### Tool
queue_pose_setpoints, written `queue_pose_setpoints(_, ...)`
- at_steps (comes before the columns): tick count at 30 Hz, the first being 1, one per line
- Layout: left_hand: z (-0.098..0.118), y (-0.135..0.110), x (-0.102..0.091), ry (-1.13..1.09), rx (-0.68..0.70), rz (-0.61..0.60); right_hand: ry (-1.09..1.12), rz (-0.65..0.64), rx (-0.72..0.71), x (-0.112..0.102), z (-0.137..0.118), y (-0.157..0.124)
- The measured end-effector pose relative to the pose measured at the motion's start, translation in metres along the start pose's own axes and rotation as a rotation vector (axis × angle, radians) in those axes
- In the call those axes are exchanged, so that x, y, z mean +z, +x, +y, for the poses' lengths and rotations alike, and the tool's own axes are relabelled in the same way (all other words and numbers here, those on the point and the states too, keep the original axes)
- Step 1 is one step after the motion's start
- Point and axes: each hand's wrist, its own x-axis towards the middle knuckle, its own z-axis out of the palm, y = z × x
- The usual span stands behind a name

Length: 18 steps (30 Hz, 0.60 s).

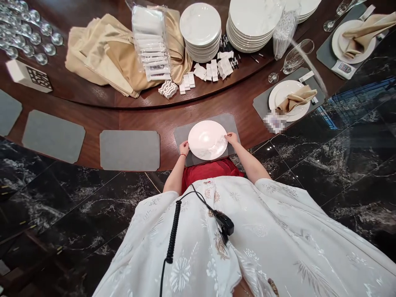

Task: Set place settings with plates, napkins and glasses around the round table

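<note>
**Both hands on a white plate, dead centre on the mat**

Marble-veined white plate (207, 140) squarely in the middle of a grey placemat (230, 126), right at the near edge of the dark wooden table (139, 119). Left hand (184, 147) at the plate's left rim, right hand (232, 138) at the opposite rim: hands wide apart, fingers (230, 137) curled lightly over the edge, the plate's face left bare. Hard to tell from this overhead angle whether those fingers grip or merely touch. Opposing hands like these, a good way to keep the plate level and centred on the mat. Red bracelet (183, 155) on the left wrist.

Just to the right, a fuller setting: a second plate (289, 101) on its own mat, folded gold napkin (297, 98) across it, blurred card (274, 123) in front and wine glass (292, 62) behind, an arrangement apparently meant as the pattern for each place. Off to the left, bare grey placemats (129, 150) spaced evenly along the edge, one per seat by the look of it. Farther up, on the raised wooden centre (62, 78), supplies within easy reach: stacked white plates (250, 24) top centre, gold cloth napkins (105, 57) and a clear bag of white packets (150, 41), glass spoons (31, 33) at the upper left.
</note>
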Motion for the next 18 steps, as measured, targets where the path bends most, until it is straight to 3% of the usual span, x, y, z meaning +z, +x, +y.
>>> queue_pose_setpoints(4, -0.005, -0.009, -0.006, -0.079, -0.058, 0.019, 0.152, 0.149, 0.057, 0.004, 0.002, 0.001)
queue_pose_setpoints(9, -0.012, -0.014, -0.008, -0.232, -0.133, 0.019, 0.298, 0.112, 0.074, 0.001, -0.003, 0.001)
queue_pose_setpoints(18, -0.011, -0.018, -0.012, -0.291, -0.101, -0.043, 0.363, 0.044, 0.092, -0.008, -0.003, 0.002)
